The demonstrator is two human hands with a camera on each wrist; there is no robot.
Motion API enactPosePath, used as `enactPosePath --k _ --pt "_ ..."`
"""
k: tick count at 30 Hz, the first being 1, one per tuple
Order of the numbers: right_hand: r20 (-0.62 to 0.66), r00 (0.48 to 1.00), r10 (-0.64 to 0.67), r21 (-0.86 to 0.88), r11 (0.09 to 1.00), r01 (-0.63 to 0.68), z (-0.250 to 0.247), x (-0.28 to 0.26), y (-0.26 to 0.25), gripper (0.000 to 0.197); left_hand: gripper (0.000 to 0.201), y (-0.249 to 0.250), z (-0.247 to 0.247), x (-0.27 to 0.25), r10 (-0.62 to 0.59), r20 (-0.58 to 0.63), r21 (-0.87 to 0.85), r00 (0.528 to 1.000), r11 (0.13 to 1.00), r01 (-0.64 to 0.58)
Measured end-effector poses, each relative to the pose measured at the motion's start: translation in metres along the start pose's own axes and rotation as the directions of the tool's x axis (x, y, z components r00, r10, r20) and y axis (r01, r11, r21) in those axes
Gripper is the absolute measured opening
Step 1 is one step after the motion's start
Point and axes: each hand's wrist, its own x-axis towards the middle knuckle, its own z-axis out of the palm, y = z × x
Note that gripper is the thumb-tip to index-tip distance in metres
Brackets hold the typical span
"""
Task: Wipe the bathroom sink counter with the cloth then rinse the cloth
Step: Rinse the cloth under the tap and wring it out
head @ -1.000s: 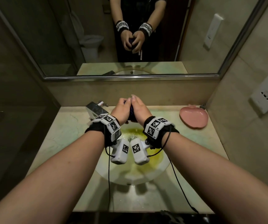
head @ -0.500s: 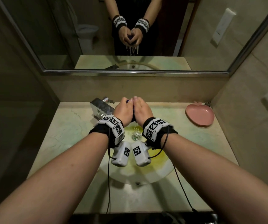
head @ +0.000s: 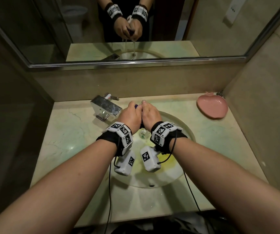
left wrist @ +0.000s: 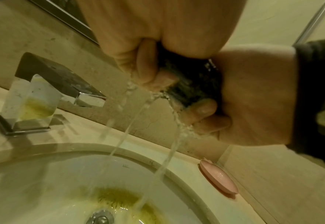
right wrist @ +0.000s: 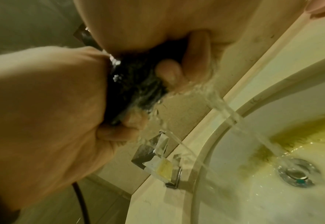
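Both hands meet over the white sink basin (head: 187, 132). My left hand (head: 129, 116) and right hand (head: 150, 115) are curled tightly round a dark wet cloth (left wrist: 188, 84), which is bunched into a wad between the palms. In the head view only a small dark bit of the cloth (head: 136, 106) shows between the thumbs. Streams of water (left wrist: 157, 169) run from the cloth (right wrist: 134, 84) down towards the drain (right wrist: 297, 171). The basin floor is stained yellow. The pale green counter (head: 68, 132) surrounds the basin.
A square chrome faucet (head: 105, 107) stands at the back left of the basin, close to my left hand. A pink heart-shaped dish (head: 212, 107) lies at the back right corner. A mirror (head: 136, 31) hangs above the backsplash; walls close both sides.
Both hands have stayed pressed together on the cloth over the basin. Water now runs from it in fuller streams. The head view has tipped down and nearer to the sink.
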Motion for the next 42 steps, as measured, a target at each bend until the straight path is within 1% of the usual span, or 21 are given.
enactPosePath --k 5,9,12,15,17,19,20,21,22,23,24,25,26,27,29,31,33,34,37,40,42 --pt "-0.005 0.999 0.042 -0.022 0.999 -0.042 0.002 0.004 0.002 0.049 0.037 -0.002 0.0 0.004 0.042 0.016 0.002 0.999 0.999 -0.042" --pt "0.074 0.995 0.074 -0.106 0.992 -0.066 -0.002 0.003 -0.005 0.043 0.036 -0.002 0.0 0.006 0.067 0.017 -0.005 0.998 0.998 -0.067" --pt "0.075 0.995 0.07 -0.12 0.991 -0.061 -0.004 0.004 -0.006 0.043 0.033 -0.003 -0.002 0.005 0.089 0.024 -0.009 0.996 0.996 -0.089" --pt "0.023 0.999 0.044 -0.014 0.999 -0.044 -0.006 0.003 -0.006 0.044 0.027 -0.004 -0.005 0.006 0.117 0.035 -0.036 0.993 0.993 -0.116" --pt "-0.021 0.999 0.032 0.037 0.999 -0.031 -0.007 0.001 -0.007 0.043 0.027 -0.005 -0.008 0.008 0.112 0.067 -0.104 0.991 0.989 -0.104" --pt "-0.063 0.998 0.01 0.043 0.999 -0.008 -0.01 0.002 -0.007 0.039 0.036 -0.004 -0.012 0.01 0.053 0.104 -0.255 0.993 0.967 -0.025" --pt "-0.078 0.997 0.002 0.048 0.999 0.002 -0.011 0.003 -0.008 0.036 0.042 -0.003 -0.015 0.011 -0.007 0.146 -0.374 0.989 0.925 0.062" --pt "-0.088 0.996 -0.006 0.062 0.998 0.012 -0.012 0.004 -0.009 0.034 0.045 -0.001 -0.018 0.012 -0.078 0.212 -0.493 0.974 0.852 0.175" --pt "-0.094 0.995 -0.021 0.074 0.997 0.028 -0.012 0.007 -0.01 0.031 0.045 0.001 -0.021 0.011 -0.13 0.293 -0.584 0.947 0.76 0.285" --pt "-0.099 0.994 -0.041 0.08 0.996 0.049 -0.012 0.008 -0.011 0.027 0.042 0.004 -0.025 0.011 -0.152 0.363 -0.636 0.919 0.681 0.363" --pt "-0.099 0.993 -0.062 0.078 0.995 0.07 -0.01 0.01 -0.012 0.025 0.04 0.006 -0.027 0.012 -0.16 0.397 -0.659 0.904 0.636 0.402" --pt "-0.094 0.992 -0.083 0.073 0.993 0.09 -0.009 0.01 -0.014 0.024 0.038 0.007 -0.03 0.013 -0.163 0.399 -0.679 0.902 0.609 0.41" --pt "-0.086 0.991 -0.101 0.067 0.992 0.107 -0.008 0.009 -0.016 0.025 0.034 0.009 -0.03 0.015 -0.164 0.374 -0.693 0.913 0.605 0.393" --pt "-0.08 0.99 -0.116 0.058 0.991 0.121 -0.007 0.008 -0.017 0.028 0.029 0.01 -0.029 0.018 -0.159 0.335 -0.703 0.929 0.614 0.359" --pt "-0.069 0.989 -0.132 0.046 0.99 0.135 -0.008 0.004 -0.019 0.037 0.02 0.012 -0.027 0.021 -0.114 0.258 -0.695 0.959 0.667 0.266" --pt "-0.049 0.991 -0.123 0.069 0.99 0.126 -0.012 0.001 -0.021 0.042 0.014 0.014 -0.025 0.023 -0.056 0.198 -0.656 0.979 0.734 0.175" --pt "-0.047 0.994 -0.098 0.111 0.988 0.103 -0.015 -0.001 -0.024 0.043 0.011 0.015 -0.024 0.023 -0.016 0.133 -0.598 0.991 0.796 0.093" --pt "-0.062 0.994 -0.092 0.126 0.987 0.1 -0.015 -0.001 -0.025 0.042 0.011 0.016 -0.023 0.022 -0.002 0.1 -0.558 0.995 0.828 0.058" --pt "-0.143 0.983 -0.118 0.14 0.98 0.139 -0.013 0.001 -0.026 0.04 0.024 0.019 -0.02 0.018 0.037 0.0 -0.404 0.999 0.914 -0.034" --pt "-0.179 0.975 -0.133 0.103 0.983 0.153 -0.012 0.004 -0.022 0.038 0.028 0.02 -0.019 0.017 0.072 -0.032 -0.306 0.997 0.949 -0.079" --pt "-0.182 0.972 -0.148 0.025 0.988 0.155 -0.014 0.006 -0.021 0.039 0.029 0.019 -0.018 0.018 0.105 -0.048 -0.29 0.993 0.95 -0.114"
